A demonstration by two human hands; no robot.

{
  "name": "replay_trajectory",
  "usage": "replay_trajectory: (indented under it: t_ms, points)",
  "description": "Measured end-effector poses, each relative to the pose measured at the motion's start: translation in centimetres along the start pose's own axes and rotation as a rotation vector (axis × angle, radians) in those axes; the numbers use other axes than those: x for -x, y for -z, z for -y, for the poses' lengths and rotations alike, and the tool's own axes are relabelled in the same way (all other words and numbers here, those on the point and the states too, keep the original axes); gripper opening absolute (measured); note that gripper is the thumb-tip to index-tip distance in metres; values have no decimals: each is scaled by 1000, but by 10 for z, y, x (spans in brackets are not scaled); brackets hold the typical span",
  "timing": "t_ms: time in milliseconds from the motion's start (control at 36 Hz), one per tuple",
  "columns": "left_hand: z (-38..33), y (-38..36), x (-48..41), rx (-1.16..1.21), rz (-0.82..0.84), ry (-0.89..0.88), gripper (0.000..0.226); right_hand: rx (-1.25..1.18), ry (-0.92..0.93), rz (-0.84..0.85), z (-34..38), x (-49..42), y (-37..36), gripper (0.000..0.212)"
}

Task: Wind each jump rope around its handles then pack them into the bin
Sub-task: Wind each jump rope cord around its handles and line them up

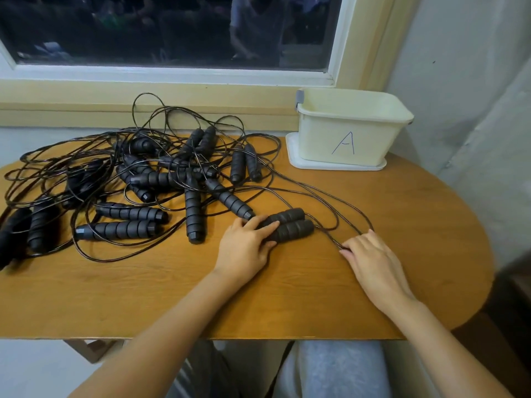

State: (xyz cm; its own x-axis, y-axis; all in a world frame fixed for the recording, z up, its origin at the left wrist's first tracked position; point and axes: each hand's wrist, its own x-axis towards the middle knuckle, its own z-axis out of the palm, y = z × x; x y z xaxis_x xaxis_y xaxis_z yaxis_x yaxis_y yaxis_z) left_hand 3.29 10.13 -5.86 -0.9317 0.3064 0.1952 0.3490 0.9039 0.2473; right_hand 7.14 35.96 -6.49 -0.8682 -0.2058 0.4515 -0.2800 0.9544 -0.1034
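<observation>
Head view, surface: an orange-brown wooden surface (287,297) with a rounded right end stands below a dark window (172,30).
Bin: a cream plastic rectangular bin (321,139), with the letter "A" written on its near wall, stands at the far right corner of the surface, on a white flat tray (293,159).
Heap: a heap of black jump ropes (138,182), with ribbed handles and loose tangled cords, covers the left half of the surface up to its far edge.
Handles: a pair of black ribbed foam handles (293,225) lies side by side, touching, near the middle of the surface, just right of the heap.
Left hand: the left hand (244,248) holds the left ends of this pair. Its grip is clamped on them, fingers over the top.
Cord: a thin black cord (330,238) goes out from the right ends of the pair and makes loose loops toward the far edge.
Right hand: the right hand (376,257) is just right of the pair. Its grip is together on the cord, the fingertips pinching it low over the surface.
</observation>
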Motion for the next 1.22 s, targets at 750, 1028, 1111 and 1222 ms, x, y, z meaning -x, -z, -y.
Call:
replay_trajectory:
  t_ms: [750, 1028, 1111, 1222]
  points:
    - [-1, 39, -12, 69, 384, 28, 106, -96, 134, -105, 118, 26, -8, 26]
    - [-7, 44, -19, -71, 455, -25, 101, -25, 137, -69, 128, 26, -5, 29]
    - [-10, 45, -20, -76, 426, -28, 99, 2, 140, -63, 131, 26, -4, 28]
    - [-13, 45, -19, -92, 380, -33, 85, 7, 186, -44, 131, 24, -1, 25]
